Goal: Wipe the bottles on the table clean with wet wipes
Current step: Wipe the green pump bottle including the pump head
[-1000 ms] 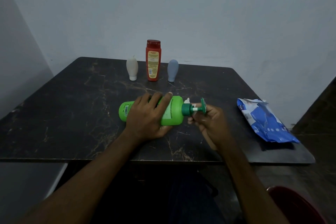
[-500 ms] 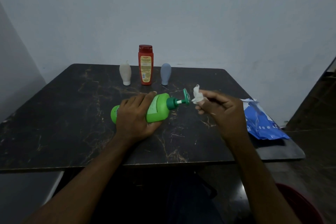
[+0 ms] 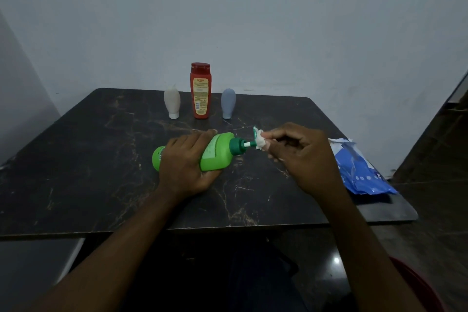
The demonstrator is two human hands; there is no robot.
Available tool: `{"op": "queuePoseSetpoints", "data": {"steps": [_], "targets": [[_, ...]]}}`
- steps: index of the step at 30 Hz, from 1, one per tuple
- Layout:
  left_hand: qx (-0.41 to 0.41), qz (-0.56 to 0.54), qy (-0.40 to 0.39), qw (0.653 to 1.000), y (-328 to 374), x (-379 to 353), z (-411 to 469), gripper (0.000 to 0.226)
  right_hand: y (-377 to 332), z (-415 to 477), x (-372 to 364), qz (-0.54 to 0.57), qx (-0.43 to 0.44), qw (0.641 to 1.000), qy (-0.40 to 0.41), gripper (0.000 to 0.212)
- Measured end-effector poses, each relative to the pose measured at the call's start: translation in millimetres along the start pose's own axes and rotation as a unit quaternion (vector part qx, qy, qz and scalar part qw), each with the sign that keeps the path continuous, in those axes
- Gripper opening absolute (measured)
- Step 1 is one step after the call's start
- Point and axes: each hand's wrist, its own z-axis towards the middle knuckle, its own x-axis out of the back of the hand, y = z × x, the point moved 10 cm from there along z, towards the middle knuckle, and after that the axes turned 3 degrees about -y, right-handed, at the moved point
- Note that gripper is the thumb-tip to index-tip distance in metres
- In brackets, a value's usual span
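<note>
Bottle in hand: green pump bottle (image 3: 217, 151) lies on its side mid-surface, pump end pointing right.
Left hand: left hand (image 3: 186, 163) wrapped over the bottle's body, fingers closed round it, pinning it to the surface (image 3: 88, 159).
Right hand: right hand (image 3: 301, 152) pinched closed on a wadded white wet wipe (image 3: 260, 142), pressed against the pump head at the end of the stem.
Progress: judged mid-task; the pump head is being wiped, so this bottle looks near its last part, though whether the body is clean cannot be told.
Left to do: red bottle (image 3: 200, 90), white bottle (image 3: 172, 102) and grey-blue bottle (image 3: 228, 102) stand upright in a row at the far edge, apart from both hands; no sign either way that they are wiped.
Supplies: blue wipes pack (image 3: 359, 170) lies at the right edge, partly behind the right wrist, flap appearing open.
Obstacles: none between the hands and the far row; light is dim, so dirt on any bottle is not readable.
</note>
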Motion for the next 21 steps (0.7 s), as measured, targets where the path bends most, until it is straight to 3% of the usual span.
{"op": "queuePoseSetpoints", "data": {"steps": [7, 15, 21], "targets": [[-0.002, -0.008, 0.010, 1.000, 1, 2, -2, 0.069, -8, 15, -1, -0.011, 0.023, 1.000, 0.006, 0.017], [0.005, -0.011, 0.011, 1.000, 1, 5, -1, 0.070, 13, -15, -5, 0.013, -0.032, 0.999, 0.019, 0.011], [0.012, -0.018, 0.025, 0.999, 1, 10, -2, 0.069, 1, -2, 0, 0.038, -0.012, 0.998, 0.056, 0.012]]}}
